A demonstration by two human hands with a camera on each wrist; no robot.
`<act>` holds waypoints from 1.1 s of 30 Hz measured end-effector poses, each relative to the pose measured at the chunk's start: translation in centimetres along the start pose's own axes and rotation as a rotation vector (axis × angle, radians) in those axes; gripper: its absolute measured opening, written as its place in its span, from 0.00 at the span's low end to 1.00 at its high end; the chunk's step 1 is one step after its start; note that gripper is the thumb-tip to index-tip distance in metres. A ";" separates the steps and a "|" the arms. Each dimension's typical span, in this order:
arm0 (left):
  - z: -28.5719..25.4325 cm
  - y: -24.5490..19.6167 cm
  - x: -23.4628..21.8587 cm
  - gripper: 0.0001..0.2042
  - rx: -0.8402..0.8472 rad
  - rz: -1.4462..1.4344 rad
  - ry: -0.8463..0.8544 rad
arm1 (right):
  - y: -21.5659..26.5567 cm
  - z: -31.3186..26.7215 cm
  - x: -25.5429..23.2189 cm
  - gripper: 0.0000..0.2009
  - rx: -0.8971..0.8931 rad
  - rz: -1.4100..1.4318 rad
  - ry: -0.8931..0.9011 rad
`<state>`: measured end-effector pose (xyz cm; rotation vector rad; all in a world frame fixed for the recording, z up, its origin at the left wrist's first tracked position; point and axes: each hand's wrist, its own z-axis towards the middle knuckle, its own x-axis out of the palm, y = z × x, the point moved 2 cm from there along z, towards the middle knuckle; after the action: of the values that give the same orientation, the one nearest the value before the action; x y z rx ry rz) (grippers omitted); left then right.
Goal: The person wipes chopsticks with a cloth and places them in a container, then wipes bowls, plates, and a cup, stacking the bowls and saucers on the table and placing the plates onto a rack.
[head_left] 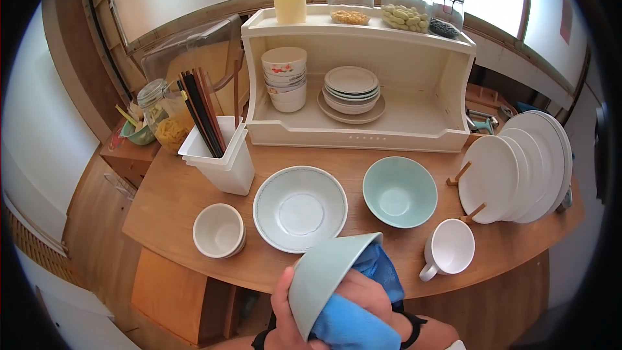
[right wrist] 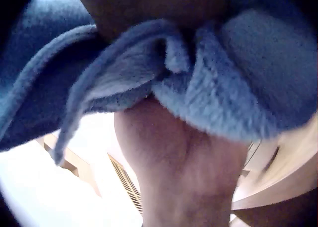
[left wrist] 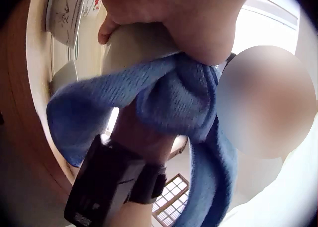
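Clock positions are read in the head view about the held pale green bowl [head_left: 324, 275], 12 o'clock pointing away from the person. The bowl is tipped on its side at the near edge of the wooden table [head_left: 162, 210], its opening facing about 4 o'clock.

The left hand [head_left: 285, 311] is clamped on the bowl, gripping its outer wall and lower rim. The right hand [head_left: 366, 295] is at the bowl's opening, clamped on a blue cloth [head_left: 356, 324], which lies against the inner side. The hands are close together, on either side of the bowl wall; the right fingertips are hidden.

At 11 o'clock stands a wide white bowl [head_left: 300, 209]; at 1 o'clock, a mint green bowl [head_left: 400, 192]. A white mug [head_left: 450, 246] is noted between 2 and 3 o'clock, handle toward the person. White plates [head_left: 489, 178] stand on edge at 2 o'clock beside wooden pegs. Small nested cream bowls [head_left: 218, 230] sit at 10 o'clock, and a white holder with chopsticks [head_left: 228, 168] between 10 and 11. At 12 o'clock, a cream shelf unit [head_left: 356, 136] holds stacked bowls and plates.
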<state>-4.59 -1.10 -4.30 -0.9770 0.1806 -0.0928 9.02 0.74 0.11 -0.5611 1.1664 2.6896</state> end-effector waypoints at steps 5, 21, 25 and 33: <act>-0.3 -0.6 -0.2 0.51 0.066 0.117 0.099 | 0.4 1.4 -0.5 0.14 -0.240 -0.452 -0.315; 4.0 0.9 -4.1 0.39 -0.374 -0.745 -0.261 | 3.6 -0.8 -4.0 0.15 0.094 0.245 -0.072; 3.9 1.2 -5.1 0.38 -0.380 -0.884 -0.252 | 4.0 2.4 -6.0 0.16 -0.021 -0.086 -0.091; 3.6 -1.7 -3.7 0.52 -0.351 -0.472 -0.025 | 4.1 5.2 -6.8 0.16 -0.039 -0.286 -0.031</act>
<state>-7.56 1.50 -0.52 -1.3566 -0.0642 -0.4938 12.63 1.79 8.80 -0.6357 0.9467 2.4722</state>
